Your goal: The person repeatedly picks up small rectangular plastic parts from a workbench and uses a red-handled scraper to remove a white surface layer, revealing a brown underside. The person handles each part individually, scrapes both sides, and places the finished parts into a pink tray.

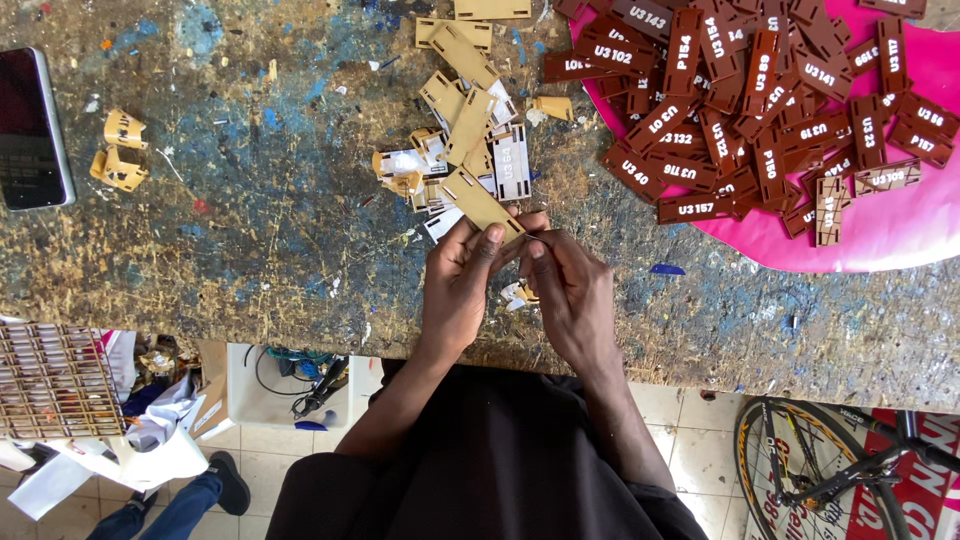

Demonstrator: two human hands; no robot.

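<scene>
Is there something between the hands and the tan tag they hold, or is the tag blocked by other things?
Nothing visible. The left hand and right hand both grip the tan tag directly at its near end. Its far end touches the pile of tan pieces on the workbench.

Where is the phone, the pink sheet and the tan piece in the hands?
phone (30, 130), head view, middle of its dark screen.
pink sheet (900, 225), head view, bare lower part.
tan piece (478, 203), head view, its flat face.

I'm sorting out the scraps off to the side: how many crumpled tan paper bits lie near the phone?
2. One crumpled tan piece lies right of the phone; the other lies just below it on the paint-spattered bench. More scraps sit farther right, and some may be hidden.
</scene>
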